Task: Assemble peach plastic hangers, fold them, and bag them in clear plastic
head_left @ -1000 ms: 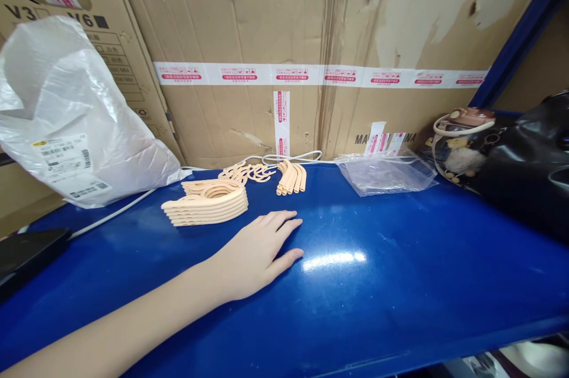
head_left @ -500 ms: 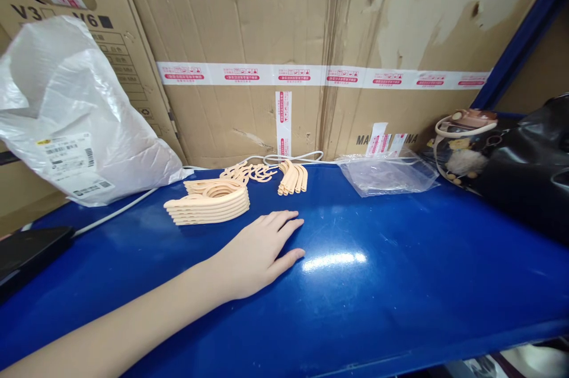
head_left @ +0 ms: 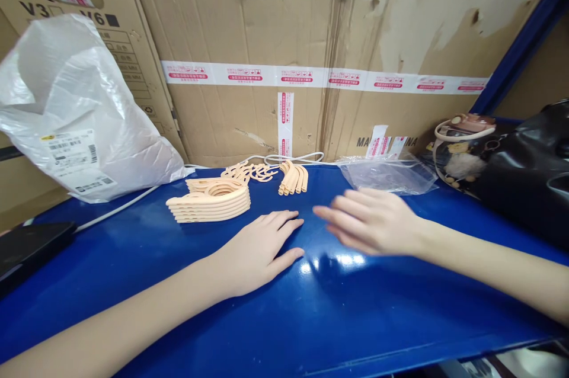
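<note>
White bag (head_left: 80,111) at left, contents hidden, clear bag (head_left: 391,178) flat by carton (head_left: 240,28), blue shelf (head_left: 311,319), beige stack (head_left: 213,207), hooks (head_left: 240,172) and tubes (head_left: 293,178) lying just beyond my left hand (head_left: 258,253), its fingers spread, released, my right hand (head_left: 373,224) blurred over shelf, fingers loosely bent, released.

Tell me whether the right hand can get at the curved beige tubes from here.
Likely yes: no visible obstacle separates the right hand from the curved beige tubes; the left hand lies nearer the wearer, off that path.
</note>
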`<state>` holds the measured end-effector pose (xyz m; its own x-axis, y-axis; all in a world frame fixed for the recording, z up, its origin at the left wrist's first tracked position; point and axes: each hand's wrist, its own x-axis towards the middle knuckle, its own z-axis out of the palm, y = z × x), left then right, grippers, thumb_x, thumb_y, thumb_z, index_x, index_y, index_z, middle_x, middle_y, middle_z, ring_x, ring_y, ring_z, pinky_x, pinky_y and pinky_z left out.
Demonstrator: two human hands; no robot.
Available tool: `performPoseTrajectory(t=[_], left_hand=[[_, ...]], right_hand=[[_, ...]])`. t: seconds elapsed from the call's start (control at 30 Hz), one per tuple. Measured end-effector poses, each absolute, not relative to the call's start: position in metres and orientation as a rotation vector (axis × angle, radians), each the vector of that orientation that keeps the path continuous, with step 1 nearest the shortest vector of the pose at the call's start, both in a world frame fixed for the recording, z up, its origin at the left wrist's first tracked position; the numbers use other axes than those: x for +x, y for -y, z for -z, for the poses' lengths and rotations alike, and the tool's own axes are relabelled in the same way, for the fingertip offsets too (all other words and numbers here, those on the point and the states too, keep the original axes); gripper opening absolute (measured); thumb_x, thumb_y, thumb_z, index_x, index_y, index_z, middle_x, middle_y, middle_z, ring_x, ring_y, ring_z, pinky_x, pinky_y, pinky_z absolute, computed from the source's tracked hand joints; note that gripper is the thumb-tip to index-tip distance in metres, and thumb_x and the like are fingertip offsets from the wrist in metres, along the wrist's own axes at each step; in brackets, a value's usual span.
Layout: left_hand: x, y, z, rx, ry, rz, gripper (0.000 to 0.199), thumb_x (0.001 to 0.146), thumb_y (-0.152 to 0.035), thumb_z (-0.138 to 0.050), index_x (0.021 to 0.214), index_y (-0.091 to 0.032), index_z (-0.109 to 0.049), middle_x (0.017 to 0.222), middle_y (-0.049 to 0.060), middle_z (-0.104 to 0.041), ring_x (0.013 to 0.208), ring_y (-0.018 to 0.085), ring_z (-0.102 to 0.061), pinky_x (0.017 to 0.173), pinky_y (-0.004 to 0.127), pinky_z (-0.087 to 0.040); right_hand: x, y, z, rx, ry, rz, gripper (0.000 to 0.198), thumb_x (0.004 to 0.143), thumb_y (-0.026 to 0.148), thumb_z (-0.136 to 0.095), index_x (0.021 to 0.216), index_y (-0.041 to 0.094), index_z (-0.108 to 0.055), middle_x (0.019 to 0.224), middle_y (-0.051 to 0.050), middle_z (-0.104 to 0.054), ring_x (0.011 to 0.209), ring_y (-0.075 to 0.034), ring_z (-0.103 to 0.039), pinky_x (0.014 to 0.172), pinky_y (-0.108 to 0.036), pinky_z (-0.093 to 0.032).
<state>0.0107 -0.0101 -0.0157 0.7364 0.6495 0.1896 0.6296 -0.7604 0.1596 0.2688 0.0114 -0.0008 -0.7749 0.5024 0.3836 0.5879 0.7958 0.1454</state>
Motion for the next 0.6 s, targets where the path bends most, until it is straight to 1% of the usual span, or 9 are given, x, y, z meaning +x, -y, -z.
performPoseTrajectory(t=[0.07,0.13,0.23,0.37,0.47,0.53,0.6], left_hand=[[0.009,0.009,0.014,2.835,-1.026,-0.338,0.052,0.098,-0.048,-0.039,0.141,-0.018,-0.044,0.147,0.011,-0.044,0.135,0.029,-0.041,0.110,0.047,-0.035],[0.007,0.008,0.012,2.826,-1.004,-0.305,0.052,0.098,-0.048,-0.039,0.142,-0.019,-0.043,0.149,0.010,-0.043,0.136,0.028,-0.040,0.111,0.047,-0.035],[0.006,0.008,0.010,2.836,-0.997,-0.275,0.053,0.099,-0.048,-0.038,0.143,-0.017,-0.042,0.150,0.010,-0.040,0.137,0.028,-0.038,0.111,0.047,-0.034],[0.005,0.009,0.011,2.863,-1.005,-0.255,0.054,0.100,-0.047,-0.036,0.143,-0.015,-0.041,0.151,0.011,-0.038,0.138,0.028,-0.037,0.112,0.046,-0.034],[0.005,0.010,0.012,2.879,-1.015,-0.233,0.054,0.100,-0.047,-0.035,0.144,-0.015,-0.040,0.151,0.011,-0.038,0.138,0.028,-0.037,0.112,0.046,-0.034],[0.005,0.010,0.012,2.887,-1.009,-0.246,0.054,0.100,-0.046,-0.035,0.144,-0.015,-0.040,0.151,0.012,-0.039,0.137,0.028,-0.038,0.111,0.046,-0.034],[0.005,0.010,0.013,2.890,-0.997,-0.284,0.053,0.100,-0.046,-0.036,0.143,-0.015,-0.041,0.149,0.012,-0.041,0.137,0.028,-0.039,0.111,0.046,-0.035]], right_hand=[[0.263,-0.031,0.002,-0.875,2.674,0.429,0.036,0.097,0.036,-0.047,0.126,0.015,-0.057,0.121,-0.014,-0.062,0.102,-0.026,-0.061,0.088,-0.047,-0.051],[0.258,-0.052,0.007,-0.914,2.696,0.438,0.043,0.098,0.040,-0.044,0.130,0.013,-0.055,0.132,-0.017,-0.057,0.113,-0.029,-0.058,0.096,-0.049,-0.047],[0.253,-0.071,0.016,-0.914,2.719,0.319,0.045,0.099,0.042,-0.039,0.133,0.015,-0.052,0.139,-0.014,-0.053,0.124,-0.028,-0.052,0.103,-0.048,-0.042],[0.251,-0.070,0.019,-0.932,2.682,0.261,0.047,0.100,0.044,-0.036,0.136,0.016,-0.049,0.129,-0.014,-0.060,0.115,-0.028,-0.058,0.097,-0.048,-0.046],[0.251,-0.067,0.017,-0.935,2.694,0.286,0.050,0.100,0.045,-0.034,0.139,0.016,-0.046,0.133,-0.016,-0.055,0.118,-0.029,-0.056,0.099,-0.048,-0.045],[0.250,-0.068,0.016,-0.931,2.728,0.299,0.050,0.100,0.045,-0.034,0.138,0.017,-0.048,0.137,-0.016,-0.052,0.120,-0.030,-0.054,0.101,-0.049,-0.043],[0.249,-0.069,0.015,-0.933,2.742,0.284,0.048,0.100,0.046,-0.034,0.136,0.017,-0.050,0.136,-0.014,-0.053,0.119,-0.030,-0.055,0.102,-0.050,-0.042]])
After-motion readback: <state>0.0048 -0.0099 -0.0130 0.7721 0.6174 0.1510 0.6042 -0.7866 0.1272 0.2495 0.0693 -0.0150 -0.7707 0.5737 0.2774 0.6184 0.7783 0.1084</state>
